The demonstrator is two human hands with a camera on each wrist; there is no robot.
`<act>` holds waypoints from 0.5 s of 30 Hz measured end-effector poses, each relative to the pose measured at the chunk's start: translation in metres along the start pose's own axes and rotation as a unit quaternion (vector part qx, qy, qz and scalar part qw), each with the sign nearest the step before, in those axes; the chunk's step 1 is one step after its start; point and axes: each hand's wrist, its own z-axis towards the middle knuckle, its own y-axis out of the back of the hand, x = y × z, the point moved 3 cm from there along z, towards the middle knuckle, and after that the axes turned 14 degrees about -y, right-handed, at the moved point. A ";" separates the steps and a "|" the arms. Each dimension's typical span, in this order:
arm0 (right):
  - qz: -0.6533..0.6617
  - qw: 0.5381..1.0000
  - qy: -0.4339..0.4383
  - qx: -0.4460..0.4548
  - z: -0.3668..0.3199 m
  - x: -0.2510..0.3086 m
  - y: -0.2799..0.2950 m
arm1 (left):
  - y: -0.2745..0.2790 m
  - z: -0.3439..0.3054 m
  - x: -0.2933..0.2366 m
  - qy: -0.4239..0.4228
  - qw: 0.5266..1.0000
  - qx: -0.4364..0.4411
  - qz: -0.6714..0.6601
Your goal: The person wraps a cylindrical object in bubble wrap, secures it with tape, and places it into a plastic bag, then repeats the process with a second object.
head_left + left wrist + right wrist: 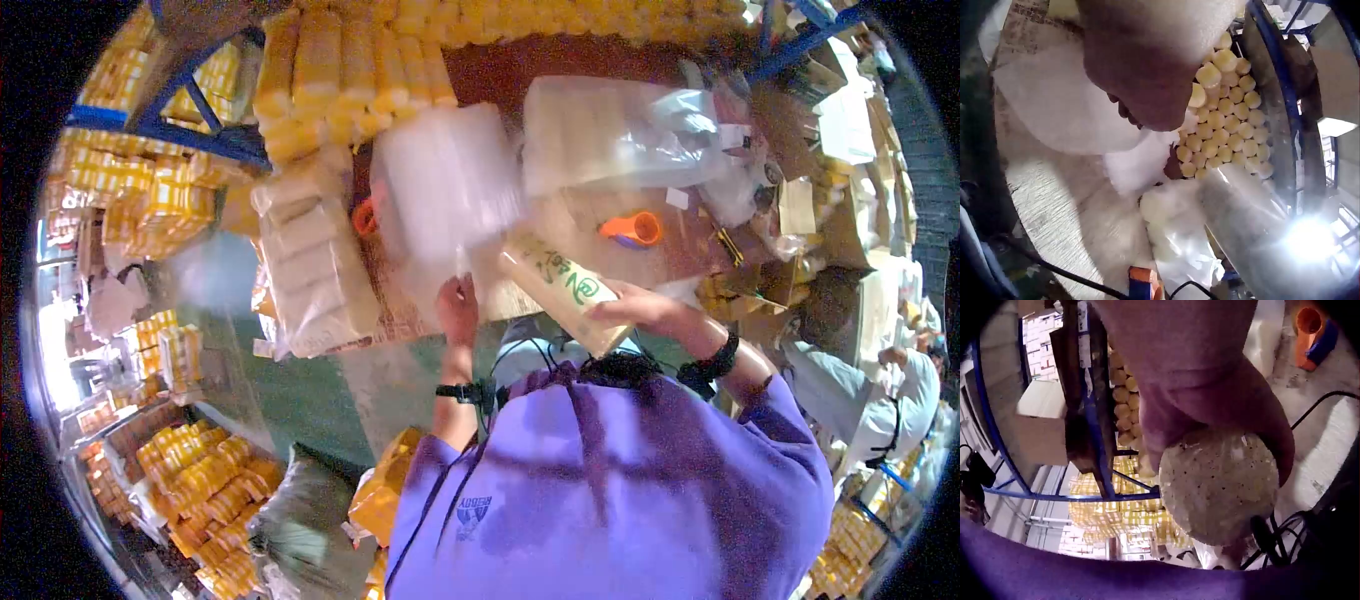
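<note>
At the counter [1054, 200]: snug, not tight

Your right hand [650, 308] has its fingers curled round the green-marked cylinder [550, 280]; grip without denting; your left hand [458, 312] is by the plastic film [1060, 106]; whether it pinches, I cannot tell.

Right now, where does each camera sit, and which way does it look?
Head: worn on the head, facing forward and down at the table; left hand, right hand, arms and purple shirt show.
Left wrist: worn there, looking past the left hand toward stacked yellow round ends; hand and wrist show.
Right wrist: worn there, looking along the right hand at one end of the pale roll; purple shirt shows too.
Head and right wrist share the roll and orange-and-blue thing.
</note>
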 end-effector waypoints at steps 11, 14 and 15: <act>-0.055 0.995 -0.083 0.005 -0.002 0.016 -0.037 | 0.024 -0.013 0.046 0.022 0.964 -0.215 -0.152; -0.060 0.996 -0.065 0.030 -0.012 0.034 -0.042 | 0.056 -0.003 0.008 0.079 0.959 -0.197 -0.186; -0.063 0.996 -0.056 0.031 -0.015 0.037 -0.041 | 0.061 -0.002 0.000 0.078 0.963 -0.170 -0.193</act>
